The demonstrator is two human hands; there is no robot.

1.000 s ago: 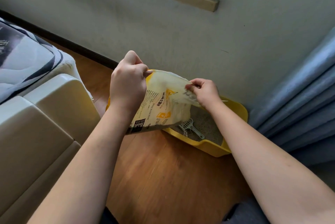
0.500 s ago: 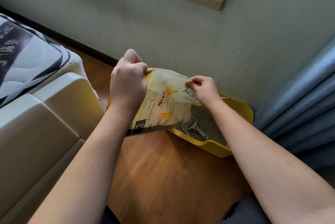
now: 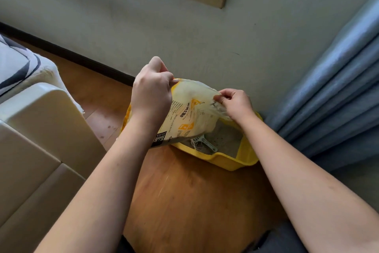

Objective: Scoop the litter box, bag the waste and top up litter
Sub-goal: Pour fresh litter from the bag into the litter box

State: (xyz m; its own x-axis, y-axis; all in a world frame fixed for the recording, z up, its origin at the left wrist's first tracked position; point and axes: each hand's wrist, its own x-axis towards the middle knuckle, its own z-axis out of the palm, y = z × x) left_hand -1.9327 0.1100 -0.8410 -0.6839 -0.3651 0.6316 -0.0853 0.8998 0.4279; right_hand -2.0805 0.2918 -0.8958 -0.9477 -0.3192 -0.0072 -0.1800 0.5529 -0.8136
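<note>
Warm wooden floor [image 3: 184,201] with a smooth, slightly scuffed grain runs up to a pale painted wall edged by a dark skirting board [image 3: 67,53]. Held up between both hands, the litter bag [image 3: 192,113] is a soft, crinkled plastic sack, cream with yellow patches and small black print, its top thin and translucent. It hangs over the left part of the yellow litter box [image 3: 227,160], a shallow moulded plastic tray with a rounded rim that sits on the floor against the wall, below and beyond the hands. Grey, grainy litter [image 3: 225,138] fills the tray, and a pale slotted plastic scoop [image 3: 203,143] lies on it just under the bag's lower edge.

Curled into a fist, the left hand [image 3: 151,93] grips the bag's upper left corner, knuckles up, forearm reaching in from below. Lower and further right, the right hand [image 3: 235,103] pinches the bag's thin top edge between thumb and fingertips.

Right of the right hand, heavy blue curtain folds [image 3: 336,93] drop to the floor. Left of the left arm stands a glossy cream padded bed frame [image 3: 41,140].
</note>
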